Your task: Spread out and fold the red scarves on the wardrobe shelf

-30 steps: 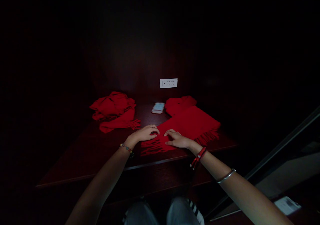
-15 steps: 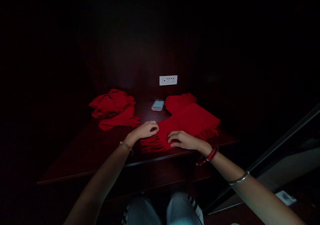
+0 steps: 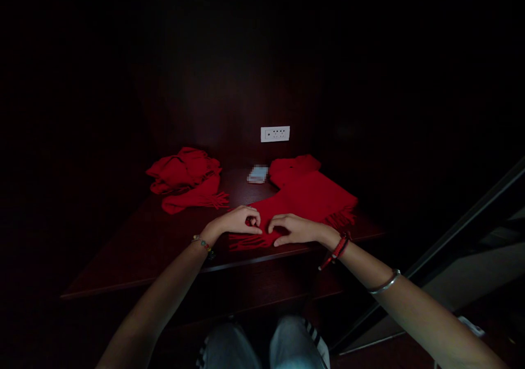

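A red fringed scarf (image 3: 311, 191) lies across the right side of the dark wooden tabletop, one end reaching towards the front edge. Over that end, my left hand (image 3: 243, 220) rests beside the fringe, its fingers curved and a gap showing between thumb and forefinger. Facing it from the right, my right hand (image 3: 296, 229) touches the same end, with thumb and fingers apart. A narrow strip of red cloth shows between the two hands.
A crumpled heap of red fringed scarves (image 3: 184, 172) sits at the left. A blurred phone-like flat item (image 3: 257, 174) lies at the back, below a white wall socket (image 3: 275, 134). The tabletop's front edge (image 3: 246, 262) runs above my knees.
My left hand has come slightly down towards the front edge over the scarf's end. My right hand has shifted a little left, its thumb and fingers wider apart; the hands are closer together.
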Demonstrator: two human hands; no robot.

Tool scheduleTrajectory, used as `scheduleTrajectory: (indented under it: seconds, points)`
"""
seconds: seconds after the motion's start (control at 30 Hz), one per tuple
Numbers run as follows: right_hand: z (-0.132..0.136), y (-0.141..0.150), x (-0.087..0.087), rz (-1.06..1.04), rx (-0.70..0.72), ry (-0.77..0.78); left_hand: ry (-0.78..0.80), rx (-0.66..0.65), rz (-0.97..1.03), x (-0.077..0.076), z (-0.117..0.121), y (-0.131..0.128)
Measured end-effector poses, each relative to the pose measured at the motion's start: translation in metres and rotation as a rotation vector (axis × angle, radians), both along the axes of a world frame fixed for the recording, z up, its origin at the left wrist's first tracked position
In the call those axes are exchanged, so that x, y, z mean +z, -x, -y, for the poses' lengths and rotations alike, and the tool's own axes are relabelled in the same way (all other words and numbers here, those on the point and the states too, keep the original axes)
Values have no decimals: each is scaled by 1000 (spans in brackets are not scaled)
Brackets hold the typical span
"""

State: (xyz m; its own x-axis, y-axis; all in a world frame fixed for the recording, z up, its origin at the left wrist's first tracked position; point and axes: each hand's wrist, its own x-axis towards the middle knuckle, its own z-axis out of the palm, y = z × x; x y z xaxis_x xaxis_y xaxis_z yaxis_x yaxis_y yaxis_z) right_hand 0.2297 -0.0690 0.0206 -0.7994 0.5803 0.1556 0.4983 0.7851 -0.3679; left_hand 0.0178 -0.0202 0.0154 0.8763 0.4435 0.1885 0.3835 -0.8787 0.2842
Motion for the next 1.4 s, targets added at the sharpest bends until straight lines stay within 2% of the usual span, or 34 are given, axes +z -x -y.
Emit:
scheduleTrajectory:
  seconds: [0.1, 0.17, 0.27, 0.43, 0.53, 0.67, 0.73, 0.87, 0.97, 1.07, 1.13, 1.2, 1.4]
  points:
    - [11, -1, -3, 53, 5, -91, 11, -95, -69, 1, 15, -1]
    - [14, -2, -4, 71, 11, -129, 6, -98, -59, 1, 20, -1]
    - [14, -2, -4, 70, -2, -135, 51, -46, -22, 0, 19, 0]
    - [14, 5, -3, 79, -111, -174, 198, 86, 146, -2, 8, 3]
    - [13, 11, -7, 93, -124, -202, 264, 117, 204, -6, 3, 4]
    - [4, 12, -10, -56, -165, -139, 303, 152, 217, -8, -1, 1]
    - [-4, 11, -10, -157, -245, -76, 231, 198, 276, -7, -2, 1]
    - [-28, 8, -9, -286, -421, 7, -135, 321, 478, 1, 6, 4]
    - [-50, 9, -6, -302, -474, 34, -299, 221, 421, 5, 17, 4]
    - [-68, 13, -1, -317, -478, 69, -354, 54, 172, 3, 24, 0]
    - [-77, 16, 2, -324, -483, 86, -360, 13, 26, 1, 23, -2]
    - [-83, 18, 5, -328, -488, 86, -354, 39, -42, -3, 19, -3]
    - [-83, 22, 11, -307, -446, 78, -359, 184, -65, -13, 10, -4]
